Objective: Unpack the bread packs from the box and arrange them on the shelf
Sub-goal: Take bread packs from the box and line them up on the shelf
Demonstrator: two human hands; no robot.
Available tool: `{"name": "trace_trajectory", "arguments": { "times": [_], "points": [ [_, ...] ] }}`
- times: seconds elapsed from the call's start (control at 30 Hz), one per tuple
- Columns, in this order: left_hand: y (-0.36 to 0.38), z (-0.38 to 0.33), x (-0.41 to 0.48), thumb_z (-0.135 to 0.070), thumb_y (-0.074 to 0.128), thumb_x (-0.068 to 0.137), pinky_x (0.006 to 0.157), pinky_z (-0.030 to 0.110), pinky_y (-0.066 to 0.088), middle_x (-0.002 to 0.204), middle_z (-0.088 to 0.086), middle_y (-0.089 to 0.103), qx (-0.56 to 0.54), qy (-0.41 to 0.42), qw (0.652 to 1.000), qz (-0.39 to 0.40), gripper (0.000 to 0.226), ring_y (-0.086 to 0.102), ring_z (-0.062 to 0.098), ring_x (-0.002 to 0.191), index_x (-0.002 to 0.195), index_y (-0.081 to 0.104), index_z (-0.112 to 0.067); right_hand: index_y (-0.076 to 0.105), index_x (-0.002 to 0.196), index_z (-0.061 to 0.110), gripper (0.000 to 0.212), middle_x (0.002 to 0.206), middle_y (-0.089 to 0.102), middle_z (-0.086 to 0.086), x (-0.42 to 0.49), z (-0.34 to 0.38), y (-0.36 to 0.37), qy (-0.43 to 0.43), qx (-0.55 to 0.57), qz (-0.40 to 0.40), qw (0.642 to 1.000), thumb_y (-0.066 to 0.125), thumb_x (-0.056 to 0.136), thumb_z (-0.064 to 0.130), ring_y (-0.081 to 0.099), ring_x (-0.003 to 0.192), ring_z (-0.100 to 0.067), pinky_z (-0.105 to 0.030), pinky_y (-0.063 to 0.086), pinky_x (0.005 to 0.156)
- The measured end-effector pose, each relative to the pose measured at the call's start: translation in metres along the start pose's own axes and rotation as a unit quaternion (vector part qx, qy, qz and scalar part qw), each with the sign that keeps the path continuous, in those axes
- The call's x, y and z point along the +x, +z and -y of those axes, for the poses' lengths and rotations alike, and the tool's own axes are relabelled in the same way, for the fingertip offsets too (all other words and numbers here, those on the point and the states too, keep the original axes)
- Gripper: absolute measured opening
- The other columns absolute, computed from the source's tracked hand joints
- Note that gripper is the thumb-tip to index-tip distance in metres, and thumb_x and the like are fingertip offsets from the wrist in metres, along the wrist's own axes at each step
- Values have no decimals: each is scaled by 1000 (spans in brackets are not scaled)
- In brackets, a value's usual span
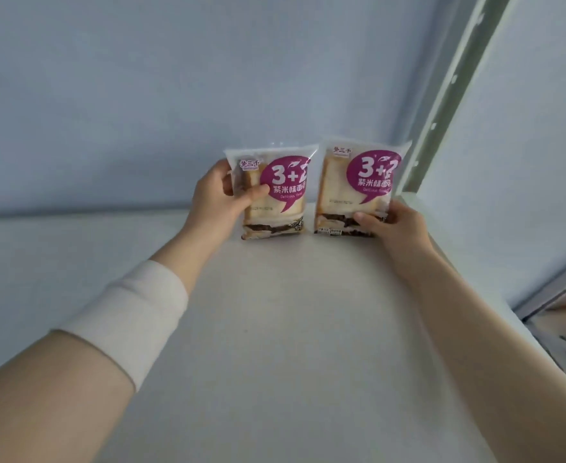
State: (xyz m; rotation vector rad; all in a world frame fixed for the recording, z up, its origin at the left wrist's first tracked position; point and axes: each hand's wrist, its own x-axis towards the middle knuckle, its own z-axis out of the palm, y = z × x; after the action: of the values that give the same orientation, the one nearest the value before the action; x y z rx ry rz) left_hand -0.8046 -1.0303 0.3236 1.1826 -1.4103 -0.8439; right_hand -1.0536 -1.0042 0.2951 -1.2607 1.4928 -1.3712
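Note:
Two clear bread packs with purple "3+2" labels stand upright side by side at the back of the white shelf (274, 329), near the rear wall. My left hand (218, 195) grips the left bread pack (274, 195) by its left edge, thumb across the front. The right bread pack (358, 188) stands close to the shelf's right upright, and my right hand (395, 228) holds its lower right corner. The bottoms of both packs touch the shelf surface. The box is out of sight.
A grey-green metal upright (442, 111) with holes runs up the right side of the shelf. A pale wall backs the shelf. At the lower right, past the shelf edge (522, 315), something orange and white shows below, blurred.

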Motion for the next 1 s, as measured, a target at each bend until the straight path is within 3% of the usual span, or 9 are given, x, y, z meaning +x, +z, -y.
{"name": "trace_trajectory", "arguments": {
  "times": [0.1,0.23,0.37,0.43,0.6,0.77,0.83,0.9,1.0],
  "points": [
    [7,11,32,-9,75,72,62,11,50,86,-15,66,-14,2,1000,-20,34,64,-8,72,89,54,-29,68,87,23,20,80,73,12,40,-5,9,-15,-18,22,999,78,70,18,68,74,1,-9,50,63],
    [11,16,51,-9,75,73,69,7,48,94,-15,63,12,21,999,-29,36,62,-11,80,94,51,-25,66,87,26,23,87,71,11,65,-9,17,-24,-38,28,999,78,70,16,67,75,1,-11,52,68],
    [18,19,52,-22,76,73,72,4,39,109,-1,54,111,47,989,-84,42,52,7,94,109,56,-15,66,87,24,20,87,69,7,72,-11,22,-36,-70,14,997,77,72,17,63,72,6,-8,49,68],
    [22,21,52,-23,76,73,69,0,37,112,3,52,121,51,985,-109,46,50,10,93,112,54,-10,66,92,19,22,94,68,0,73,-10,25,-29,-108,3,994,76,73,22,64,84,-5,-17,49,75],
    [27,13,43,-20,78,71,77,10,44,107,-8,51,64,18,989,-134,61,52,-5,85,119,43,-10,52,117,19,53,100,62,3,64,-1,30,-12,-174,-66,982,78,71,29,57,93,-15,-28,44,77],
    [12,0,19,-20,74,76,102,31,36,130,13,46,157,0,983,-100,71,46,23,118,132,34,-2,31,139,15,78,137,44,-5,20,13,36,1,-251,-109,962,74,75,27,40,127,-23,-35,37,100],
    [3,-7,-7,-20,72,78,101,35,32,134,17,41,303,23,952,-45,70,39,30,123,134,33,-3,30,139,12,76,141,35,-10,-14,22,39,-10,-357,-94,929,72,77,25,33,132,-28,-38,30,107],
    [-6,-19,-40,-23,70,80,94,42,37,130,18,40,458,73,885,48,65,40,34,119,132,35,-7,31,138,12,70,141,33,-12,-55,33,41,-24,-460,-65,885,69,80,21,30,132,-30,-41,31,106],
    [-20,-42,-97,-24,67,81,89,44,40,126,17,42,558,145,805,138,58,41,35,116,128,37,-8,33,138,12,58,139,32,-11,-130,46,40,-41,-537,-37,842,59,86,11,29,131,-30,-41,35,101]
  ]
}}
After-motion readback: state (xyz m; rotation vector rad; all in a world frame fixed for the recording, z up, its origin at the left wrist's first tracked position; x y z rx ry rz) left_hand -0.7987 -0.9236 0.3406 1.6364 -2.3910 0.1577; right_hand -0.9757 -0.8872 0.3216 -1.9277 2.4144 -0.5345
